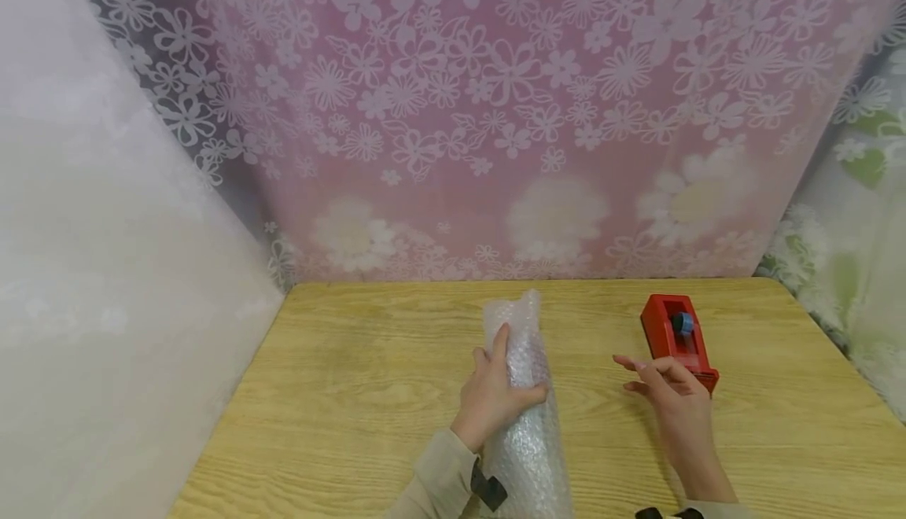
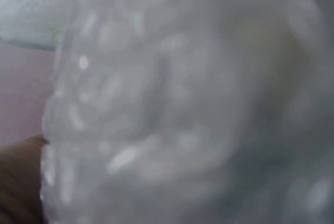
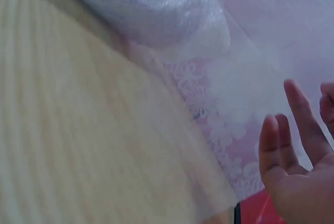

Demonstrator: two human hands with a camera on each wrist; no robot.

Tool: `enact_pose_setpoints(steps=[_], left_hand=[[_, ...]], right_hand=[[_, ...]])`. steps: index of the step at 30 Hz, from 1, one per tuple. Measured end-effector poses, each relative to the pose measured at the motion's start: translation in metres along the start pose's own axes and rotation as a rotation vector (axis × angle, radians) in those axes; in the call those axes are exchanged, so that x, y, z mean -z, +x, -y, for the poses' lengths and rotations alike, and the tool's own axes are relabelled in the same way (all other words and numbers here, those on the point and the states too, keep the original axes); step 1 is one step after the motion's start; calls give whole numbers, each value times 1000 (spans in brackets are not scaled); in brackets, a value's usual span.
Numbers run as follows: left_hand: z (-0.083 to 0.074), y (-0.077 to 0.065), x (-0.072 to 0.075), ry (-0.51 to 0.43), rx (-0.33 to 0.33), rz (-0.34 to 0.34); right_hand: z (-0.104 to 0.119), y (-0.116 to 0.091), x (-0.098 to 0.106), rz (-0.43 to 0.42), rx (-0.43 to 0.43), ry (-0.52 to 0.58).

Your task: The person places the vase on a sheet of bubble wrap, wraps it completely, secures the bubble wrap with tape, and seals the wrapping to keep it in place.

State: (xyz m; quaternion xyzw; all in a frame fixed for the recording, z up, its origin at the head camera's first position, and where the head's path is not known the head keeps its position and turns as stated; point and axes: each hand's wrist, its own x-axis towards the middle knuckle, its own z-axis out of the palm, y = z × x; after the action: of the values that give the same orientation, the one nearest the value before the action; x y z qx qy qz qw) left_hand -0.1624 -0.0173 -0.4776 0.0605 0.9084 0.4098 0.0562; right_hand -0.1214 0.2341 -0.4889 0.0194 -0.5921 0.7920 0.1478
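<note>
A long package in bubble wrap lies lengthwise on the wooden table, its loose far end standing up slightly. My left hand grips it from the left side, index finger stretched along it and thumb across the top. In the left wrist view the bubble wrap fills most of the frame, blurred. My right hand hovers just in front of a red tape dispenser, thumb and index close together, other fingers spread. I cannot tell whether clear tape is between those fingertips. A blue-cored roll sits in the dispenser.
The wooden table ends at a pink flowered curtain behind it. A white sheet hangs along the left side, and a green-patterned curtain along the right.
</note>
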Motion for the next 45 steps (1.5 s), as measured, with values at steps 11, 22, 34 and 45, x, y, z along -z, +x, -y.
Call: enact_pose_setpoints(steps=[11,22,34,45], left_hand=[[0,0,0,30,7,-13],[-1,-1,-1,22,10,-1],[0,2,-2,59,-3,-29],[1,0,-1,53,-15,-37]], right_hand=[[6,23,-37,294,7,-274],[2,28,-59,273,75,-126],[-4,29,-90,257,-224,-210],[-5,23,-109,144,-300,-356]])
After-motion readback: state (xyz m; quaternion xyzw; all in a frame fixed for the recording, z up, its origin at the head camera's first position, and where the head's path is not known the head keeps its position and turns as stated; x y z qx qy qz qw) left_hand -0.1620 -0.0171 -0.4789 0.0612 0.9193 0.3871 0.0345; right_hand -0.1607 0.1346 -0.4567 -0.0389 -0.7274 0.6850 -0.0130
